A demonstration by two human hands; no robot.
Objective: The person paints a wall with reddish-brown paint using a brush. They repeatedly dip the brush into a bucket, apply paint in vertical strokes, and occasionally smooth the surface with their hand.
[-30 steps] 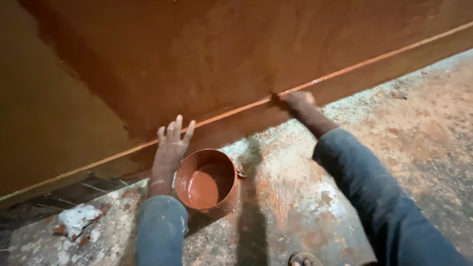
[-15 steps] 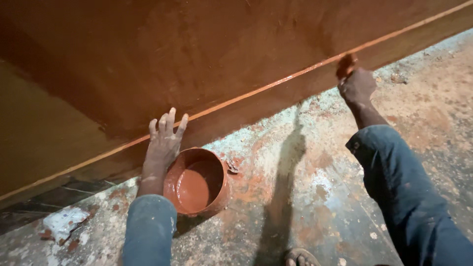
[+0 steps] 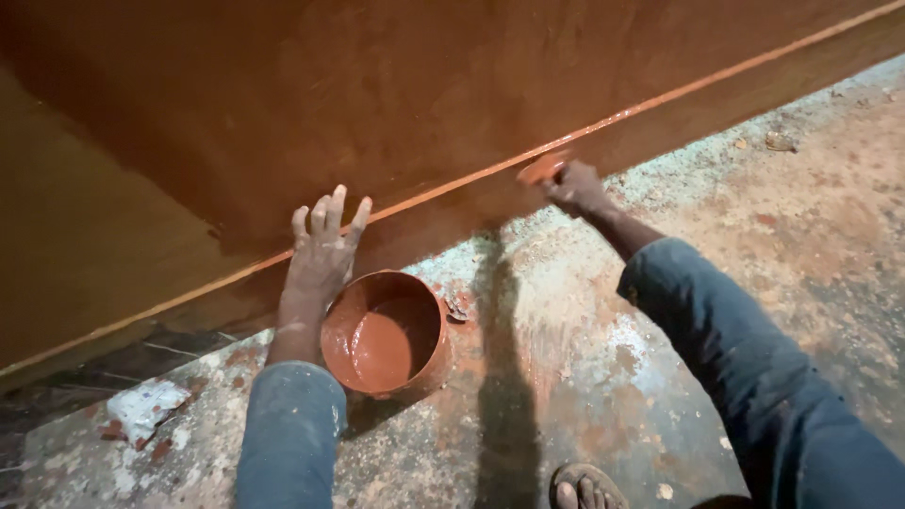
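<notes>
My left hand (image 3: 325, 250) rests flat with fingers spread on the bottom of the red-brown wall (image 3: 424, 94), just behind a round bucket (image 3: 436, 363) of red-brown paint; it holds nothing. My right hand (image 3: 577, 188) reaches out and presses a small paint-soaked pad (image 3: 542, 170) against the wall, right at the thin orange line (image 3: 716, 80) that runs along it. Both arms are in blue sleeves.
The floor (image 3: 811, 217) is rough concrete stained with paint and grit. A white crumpled scrap (image 3: 141, 407) lies at the lower left. A sandalled foot (image 3: 584, 488) shows at the bottom edge. Left of the painted area the wall is paler.
My right hand swept the pad to the right along the orange line, then came back left to about where it began. My left hand and the bucket stayed put.
</notes>
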